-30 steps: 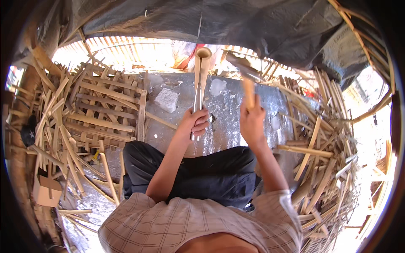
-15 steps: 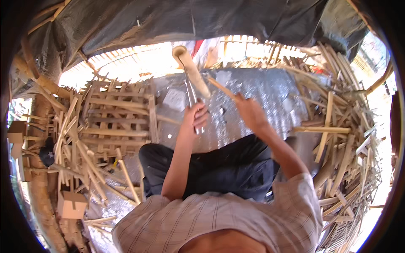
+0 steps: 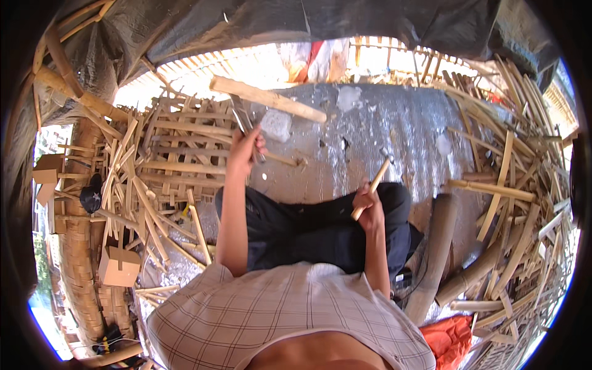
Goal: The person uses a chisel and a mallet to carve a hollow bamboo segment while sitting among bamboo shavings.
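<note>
My left hand (image 3: 244, 150) is closed around the lower end of a shiny, blade-like metal tool (image 3: 242, 115). Across the tool's far end lies a pale split bamboo piece (image 3: 271, 100), held up off the ground; whether the metal is wedged into it I cannot tell. My right hand (image 3: 369, 208) grips a short wooden stick (image 3: 377, 177) above my right knee, its far end tilted up and away. The stick is well apart from the bamboo piece. I sit with dark-trousered legs folded.
A grey sheet (image 3: 357, 129) covers the ground ahead, with a whitish block (image 3: 275, 125) on it. Bamboo lattice (image 3: 185, 142) and loose strips lie to the left. A large heap of bamboo pieces (image 3: 509, 185) rises at right, beside a thick bamboo pole (image 3: 435, 259) and an orange cloth (image 3: 449, 342).
My left hand has moved left with the tool, and the bamboo piece has turned from steep to nearly crosswise. My right hand has drawn back toward my knee with the stick.
</note>
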Motion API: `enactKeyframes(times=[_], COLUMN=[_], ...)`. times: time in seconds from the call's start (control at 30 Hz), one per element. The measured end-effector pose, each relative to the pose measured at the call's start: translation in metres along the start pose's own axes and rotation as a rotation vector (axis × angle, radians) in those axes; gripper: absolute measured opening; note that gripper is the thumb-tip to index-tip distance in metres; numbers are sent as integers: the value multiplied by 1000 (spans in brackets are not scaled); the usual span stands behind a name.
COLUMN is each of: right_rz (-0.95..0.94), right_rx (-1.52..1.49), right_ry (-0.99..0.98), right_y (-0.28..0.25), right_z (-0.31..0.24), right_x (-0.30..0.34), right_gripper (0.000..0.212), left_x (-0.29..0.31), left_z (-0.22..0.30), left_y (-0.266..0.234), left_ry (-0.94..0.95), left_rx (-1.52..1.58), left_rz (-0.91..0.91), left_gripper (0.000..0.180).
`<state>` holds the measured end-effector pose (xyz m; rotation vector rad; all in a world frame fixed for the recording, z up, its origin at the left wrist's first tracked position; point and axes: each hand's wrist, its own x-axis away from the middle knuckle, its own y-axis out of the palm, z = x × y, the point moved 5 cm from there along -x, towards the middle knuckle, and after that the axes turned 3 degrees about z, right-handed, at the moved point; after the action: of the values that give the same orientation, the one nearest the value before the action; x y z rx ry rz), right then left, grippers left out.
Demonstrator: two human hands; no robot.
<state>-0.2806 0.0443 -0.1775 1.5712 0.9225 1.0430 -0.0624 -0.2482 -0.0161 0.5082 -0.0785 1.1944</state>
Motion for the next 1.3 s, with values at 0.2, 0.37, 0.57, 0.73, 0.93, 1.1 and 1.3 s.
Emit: enactKeyframes(times=[0.2, 0.37, 0.57, 0.73, 0.93, 1.1, 1.3], right_rz=[37, -3, -2, -59, -1, 75, 163], right_rx=[75, 190, 151, 75, 65, 410, 824], right_ry=[62, 184, 176, 149, 186, 187, 150], right_y=[23, 24, 22, 21, 21, 32, 93], right_z=[-4, -2, 1, -1, 3, -1, -13], right_x=[3, 8, 10, 4, 15, 27, 40], right_gripper=[13, 12, 10, 13, 11, 13, 33], left_x=[14, 55, 88, 79, 92, 81, 49], left_z=[-2, -8, -22, -14, 31, 53, 78], left_y=[-40, -22, -46, -30, 33, 68, 64], left_ry=[-13, 18, -17, 15, 54, 181, 235], left_rx=[-331, -489, -472, -533, -548, -831, -1285], left_rz=[10, 82, 88, -57, -266, -428, -476], left_gripper=[20, 23, 26, 26, 49, 42, 35])
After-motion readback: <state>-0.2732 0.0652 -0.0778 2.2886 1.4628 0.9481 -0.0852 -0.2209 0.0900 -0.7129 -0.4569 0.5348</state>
